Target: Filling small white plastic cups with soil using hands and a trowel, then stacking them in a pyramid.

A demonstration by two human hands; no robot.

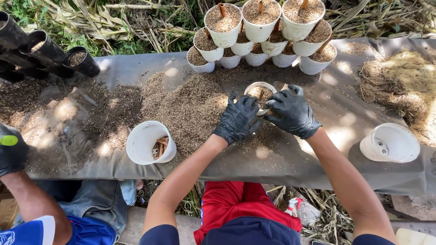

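Both my hands wear black gloves and close around a small white pot (260, 86) that stands on the grey sheet (318, 163). My left hand (237, 119) grips its near left side. My right hand (292, 111) cups its right side. The pot holds brown husk filling, and a thin stick seems to stand in it. A heap of loose husk (190, 109) lies just left of the pot.
Stacked white pots (259, 31) filled with husk and sticks stand behind. A white pot with brown sticks (150, 143) lies on its side at left, another white pot (390, 143) at right. Black pots (45, 50) sit far left. Another person's gloved hand (11, 152) is at the left edge.
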